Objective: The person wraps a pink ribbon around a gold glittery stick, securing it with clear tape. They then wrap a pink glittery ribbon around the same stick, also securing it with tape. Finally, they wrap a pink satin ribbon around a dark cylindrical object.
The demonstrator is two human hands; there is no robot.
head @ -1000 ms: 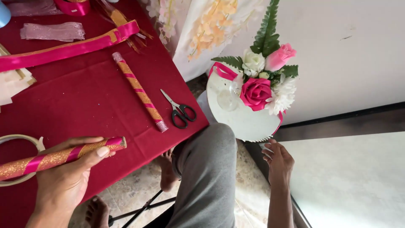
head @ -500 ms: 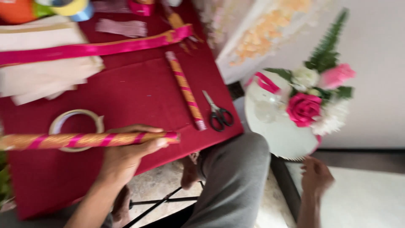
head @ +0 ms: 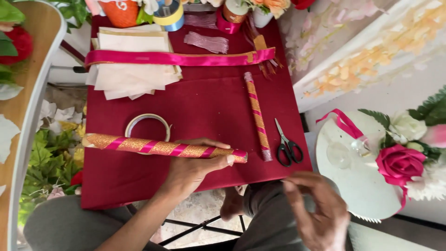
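A: Where is the wrapped stick (head: 162, 148)?

B: It lies level over the near part of the red cloth (head: 204, 107), gold with pink ribbon spiralling along it. The left hand (head: 188, 169) grips it near its right end, fingers curled over the top and thumb pressed along the near side, clamped on it.

A: What sits closest to that stick?

B: A tape ring (head: 147, 125) lies just behind it, its near edge hidden by the stick. To the right of the stick's pink tip a second wrapped stick (head: 258, 116) lies pointing away from the person, and black-handled scissors (head: 285, 144) rest just right of that one.

A: And the right hand (head: 316, 209)?

B: It hovers beyond the stick's right end, below the scissors, past the cloth's near edge. It is blurred; the fingers look loosely bent and apart, holding nothing I can see.

A: Farther from the stick?

B: Behind it, a long pink ribbon (head: 176, 58) crosses a stack of cream paper (head: 130, 76). Well to the right stands a white round board (head: 357, 172) with a pink rose (head: 399, 163).
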